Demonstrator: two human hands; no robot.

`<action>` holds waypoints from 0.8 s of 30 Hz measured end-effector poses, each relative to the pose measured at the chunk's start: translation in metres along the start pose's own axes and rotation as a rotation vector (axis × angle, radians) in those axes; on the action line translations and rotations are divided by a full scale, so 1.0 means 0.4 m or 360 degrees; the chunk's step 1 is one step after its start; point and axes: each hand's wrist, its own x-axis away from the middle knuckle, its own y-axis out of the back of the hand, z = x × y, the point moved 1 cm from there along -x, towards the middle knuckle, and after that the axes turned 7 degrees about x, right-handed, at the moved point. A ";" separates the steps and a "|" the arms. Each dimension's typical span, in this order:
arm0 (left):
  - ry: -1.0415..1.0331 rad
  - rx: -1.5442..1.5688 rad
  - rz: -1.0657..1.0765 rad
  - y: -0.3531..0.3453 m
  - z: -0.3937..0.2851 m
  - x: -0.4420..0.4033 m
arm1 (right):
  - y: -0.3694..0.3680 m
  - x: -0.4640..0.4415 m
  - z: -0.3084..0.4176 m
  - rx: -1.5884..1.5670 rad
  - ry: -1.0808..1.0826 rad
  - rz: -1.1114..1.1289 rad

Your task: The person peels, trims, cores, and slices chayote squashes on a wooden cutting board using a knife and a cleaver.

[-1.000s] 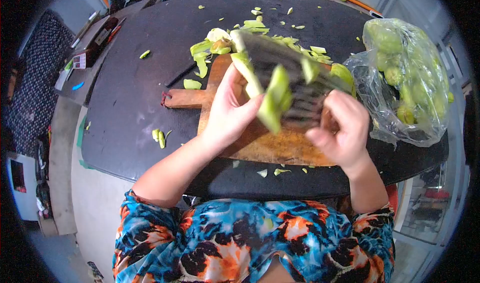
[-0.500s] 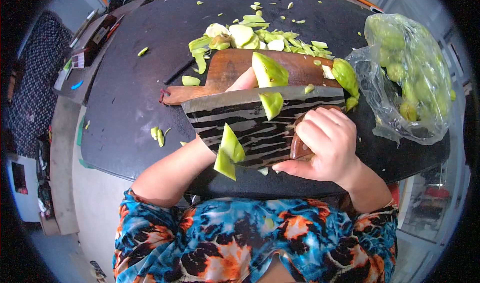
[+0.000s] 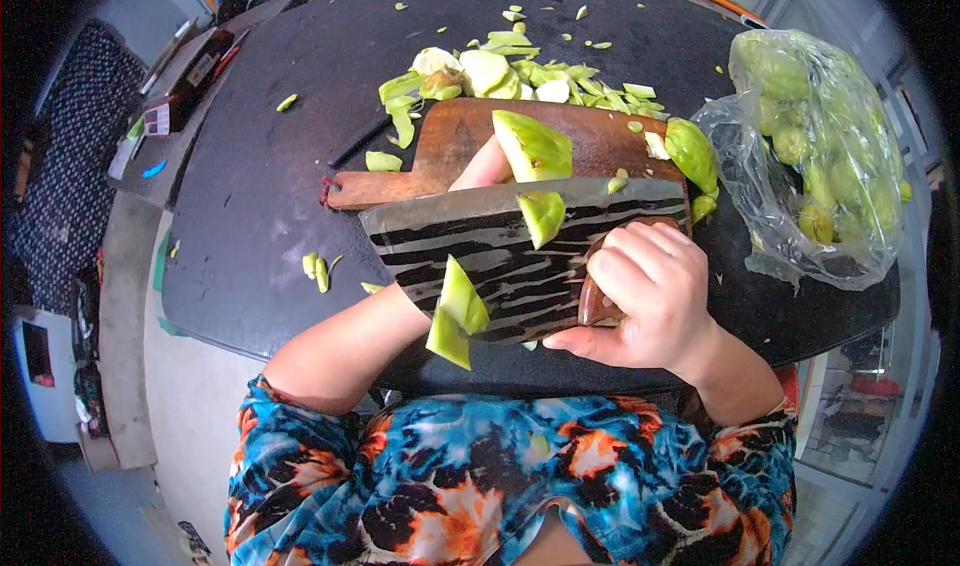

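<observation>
My right hand (image 3: pixel 645 291) is closed round the brown wooden handle of a broad cleaver (image 3: pixel 400 236), its blade dark-striped. Pieces of green chayote cling to the blade: one chayote wedge (image 3: pixel 543 218) near the top edge and two overlapping at the lower left. Behind the blade, my left hand (image 3: pixel 484 165) is mostly hidden; one digit shows, pressed against a larger cut chayote piece (image 3: pixel 535 148) that rises above the blade's upper edge. The wooden cutting board (image 3: pixel 470 121) lies beneath, partly covered by the cleaver.
Chayote slices and strips (image 3: pixel 484 71) are heaped behind the board. A whole-looking chayote (image 3: pixel 690 156) rests at its right end. Farther right, a clear plastic bag (image 3: pixel 870 166) holds several chayotes. Small scraps are scattered over the dark table (image 3: pixel 250 196).
The cleaver has tilted slightly, its clinging pieces shifting a little lower. The larger chayote piece has moved slightly left and turned.
</observation>
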 end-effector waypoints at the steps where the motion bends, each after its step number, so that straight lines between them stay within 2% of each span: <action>1: -0.0005 -0.0004 -0.0014 -0.003 0.002 0.000 | 0.000 0.000 0.001 -0.0003 0.0007 -0.0001; 10: -0.0156 -0.0225 -0.0231 -0.009 0.009 0.015 | 0.001 -0.007 -0.020 0.0140 -0.0096 0.0043; 13: -0.0273 -0.0459 -0.0291 -0.004 0.010 0.006 | 0.006 -0.010 -0.064 0.0082 -0.0338 0.0026; 14: -0.0309 -0.0595 -0.0264 -0.005 0.001 0.004 | -0.004 -0.008 -0.079 0.0111 -0.0452 -0.0081; 16: -0.0366 -0.0983 -0.0136 -0.004 -0.019 0.001 | 0.011 -0.012 -0.133 0.0191 -0.0796 -0.0163; 19: -0.0444 -0.0775 -0.0272 -0.005 -0.011 0.002 | 0.018 0.004 -0.187 0.0134 -0.0969 -0.0205; 22: -0.0421 -0.0694 -0.0290 0.002 -0.018 -0.003 | 0.016 -0.001 -0.140 -0.0053 -0.0736 -0.0156; 24: -0.0364 -0.0909 -0.0227 0.010 -0.021 0.002 | 0.014 -0.006 -0.107 -0.0142 -0.0483 -0.0129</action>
